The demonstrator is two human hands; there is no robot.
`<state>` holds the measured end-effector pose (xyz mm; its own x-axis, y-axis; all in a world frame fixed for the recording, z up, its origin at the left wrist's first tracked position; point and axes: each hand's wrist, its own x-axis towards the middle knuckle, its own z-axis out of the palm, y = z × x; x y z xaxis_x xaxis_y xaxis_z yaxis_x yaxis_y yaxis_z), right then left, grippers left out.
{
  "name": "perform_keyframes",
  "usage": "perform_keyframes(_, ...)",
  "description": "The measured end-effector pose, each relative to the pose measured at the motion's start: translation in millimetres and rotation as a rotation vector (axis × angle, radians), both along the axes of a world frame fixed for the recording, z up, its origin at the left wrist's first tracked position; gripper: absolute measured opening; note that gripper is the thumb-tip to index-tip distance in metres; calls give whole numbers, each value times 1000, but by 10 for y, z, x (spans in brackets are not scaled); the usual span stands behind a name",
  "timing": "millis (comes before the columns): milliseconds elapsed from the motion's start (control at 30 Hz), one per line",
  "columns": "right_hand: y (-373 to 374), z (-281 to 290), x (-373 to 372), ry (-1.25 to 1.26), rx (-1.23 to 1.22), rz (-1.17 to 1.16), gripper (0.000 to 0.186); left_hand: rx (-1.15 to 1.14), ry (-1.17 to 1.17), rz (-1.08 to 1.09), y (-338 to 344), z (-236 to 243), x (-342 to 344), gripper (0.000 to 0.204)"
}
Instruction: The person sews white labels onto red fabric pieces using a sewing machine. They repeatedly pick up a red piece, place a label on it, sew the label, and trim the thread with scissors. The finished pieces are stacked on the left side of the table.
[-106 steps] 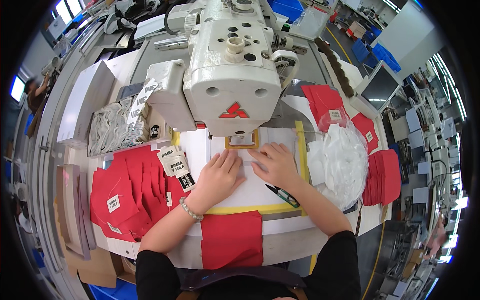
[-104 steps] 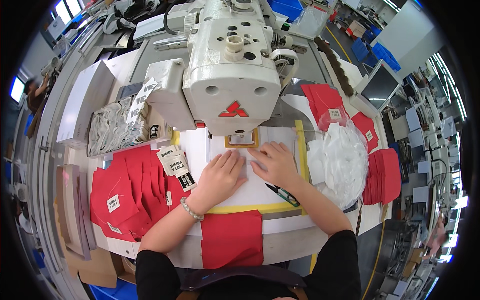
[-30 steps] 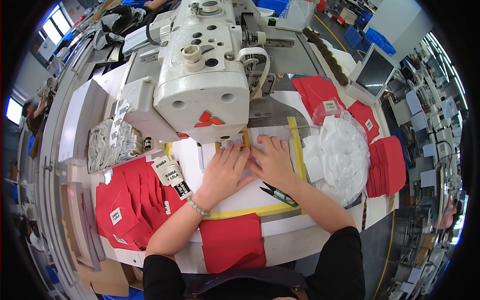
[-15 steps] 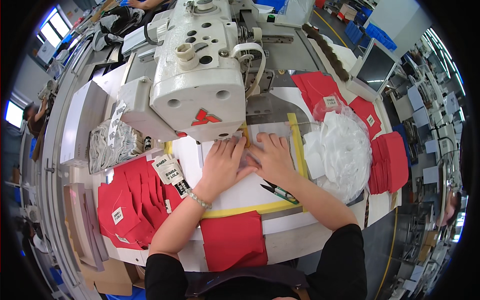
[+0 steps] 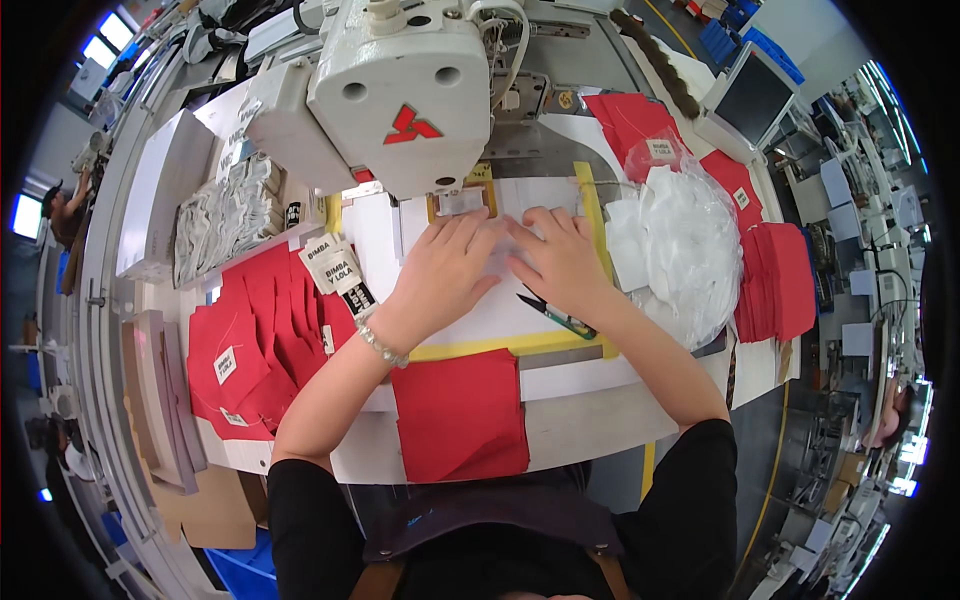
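My left hand (image 5: 445, 268) lies palm down on the white work surface (image 5: 450, 336), fingers stretched toward a small brown-edged clamp frame (image 5: 462, 202) under the sewing machine head (image 5: 400, 100). Its thumb stands apart from the fingers. Beside it, my right hand (image 5: 562, 262) rests with fingers spread and slightly bent. A thin translucent piece (image 5: 497, 258) shows between the two hands; whether either one grips it is hidden. Just below my right hand lies a pair of thread snips (image 5: 556, 317) with dark blades and a green handle.
Red fabric pieces are stacked at the front (image 5: 460, 415), left (image 5: 250, 345) and right (image 5: 775, 285). Pale labels (image 5: 333, 268) lie by my left forearm. A box of folded labels (image 5: 232, 215) stands left. A plastic bag of white pieces (image 5: 690, 270) sits right, below a monitor (image 5: 752, 95).
The view has tilted down, so machine and table appear higher. My hands have drawn slightly apart, and the clamp frame now shows above my left fingertips.
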<state>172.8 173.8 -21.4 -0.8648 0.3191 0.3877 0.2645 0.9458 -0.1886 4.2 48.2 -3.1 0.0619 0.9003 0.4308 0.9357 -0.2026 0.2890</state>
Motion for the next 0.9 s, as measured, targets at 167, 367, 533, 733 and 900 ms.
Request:
perform_keyframes(167, -255, 234, 528, -20, -278, 87, 29, -210, -218, -122, -735, 113, 256, 24)
perform_keyframes(367, -744, 102, 986, 19, -224, 294, 23, -246, -157, -116, -1043, -41, 510, 13)
perform_keyframes(533, -1083, 33, 1086, -34, -201, 414, 29, -275, -81, -78, -1056, -107, 570, 11)
perform_keyframes(733, -1270, -117, 1203, -58, -103, 509, 26, -233, 135, -51, -1138, -126, 643, 7)
perform_keyframes(900, -1242, -121, 1325, 93, -159, 443, 32, 41, 339, 4, -1456, -48, 702, 13)
